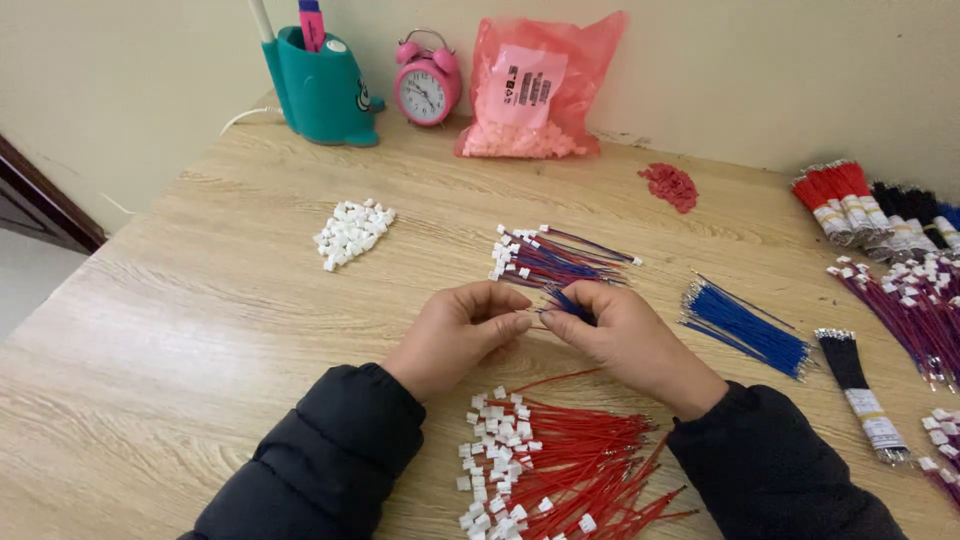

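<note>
Head view: your left hand [458, 335] and right hand [622, 335] meet over the middle of the light wood-grain table [200, 330], fingertips almost touching. Your right hand is closed around a thin blue wire [570, 305], pinched between thumb and fingers; most of the wire is hidden in the fist. Your left hand is curled, thumb against forefinger, at the wire's tip; whatever small part it pinches is too small to make out.

Just beyond your hands lies a loose bundle of blue-and-red wires with white plastic plugs [545, 258]. Toward the near edge, between your dark padded sleeves [330, 460], sits a heap of red wires with white plugs [550, 465].

Left of centre: small pile of loose white plastic connector housings [352, 232]. Right of your right hand: bundle of bare blue wires [745, 330], then a black wire bundle with a white paper band [858, 385].

Right edge: purple-looking wires with white plugs [915, 300]; above them, banded red and black wire bundles [870, 210].

Far edge, by the wall: teal pen holder [322, 92], pink alarm clock [428, 82], pink plastic bag of white parts [535, 90], small pile of red pieces [670, 186].
</note>
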